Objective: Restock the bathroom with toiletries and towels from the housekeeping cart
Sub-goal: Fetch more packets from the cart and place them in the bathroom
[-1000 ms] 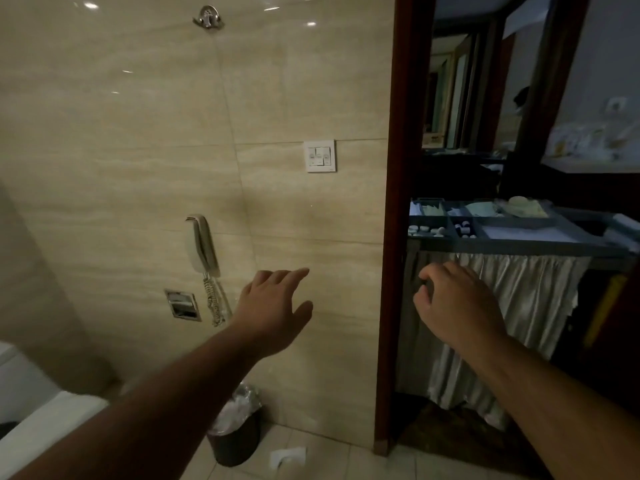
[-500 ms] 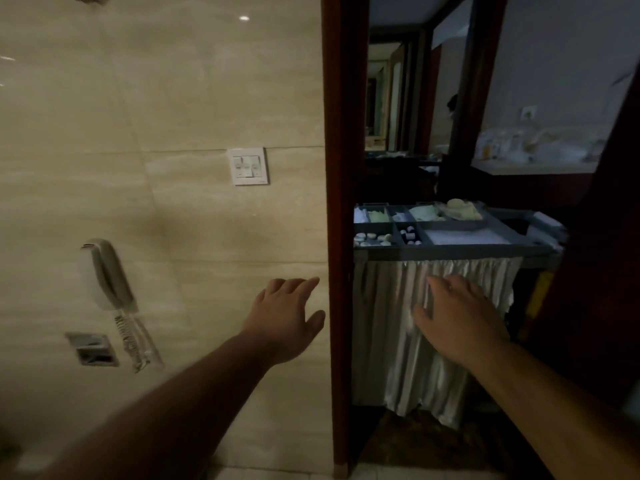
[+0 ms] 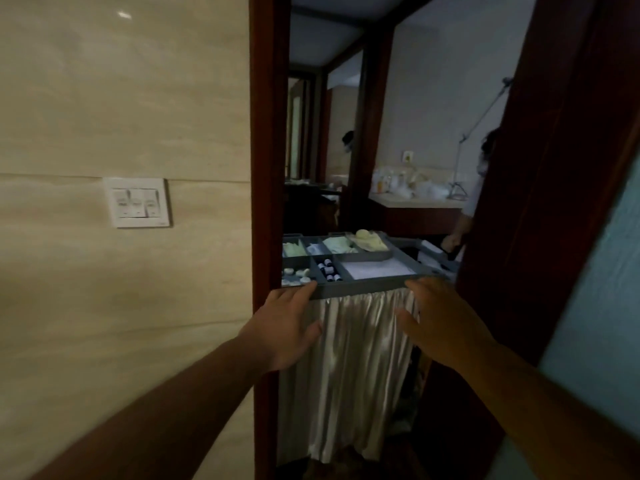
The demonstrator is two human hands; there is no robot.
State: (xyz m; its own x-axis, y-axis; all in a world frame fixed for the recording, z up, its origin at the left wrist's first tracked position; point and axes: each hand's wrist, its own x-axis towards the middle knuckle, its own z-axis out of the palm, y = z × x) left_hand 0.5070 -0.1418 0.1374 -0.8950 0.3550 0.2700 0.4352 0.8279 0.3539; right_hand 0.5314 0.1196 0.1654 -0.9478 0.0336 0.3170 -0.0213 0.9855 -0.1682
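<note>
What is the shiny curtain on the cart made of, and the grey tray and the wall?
The curtain looks like satin-type cloth: soft gathered folds with a sheen. The grey tray seems matte plastic, with moulded dividers. The wall looks like polished stone or tile, glossy with reflected lights.

No legible text, labels or numbers anywhere.

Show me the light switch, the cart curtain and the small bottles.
light switch (image 3: 137, 202), head view, middle of its plate.
cart curtain (image 3: 360, 368), head view, its pleated front.
small bottles (image 3: 329, 270), head view, middle of group.
</note>
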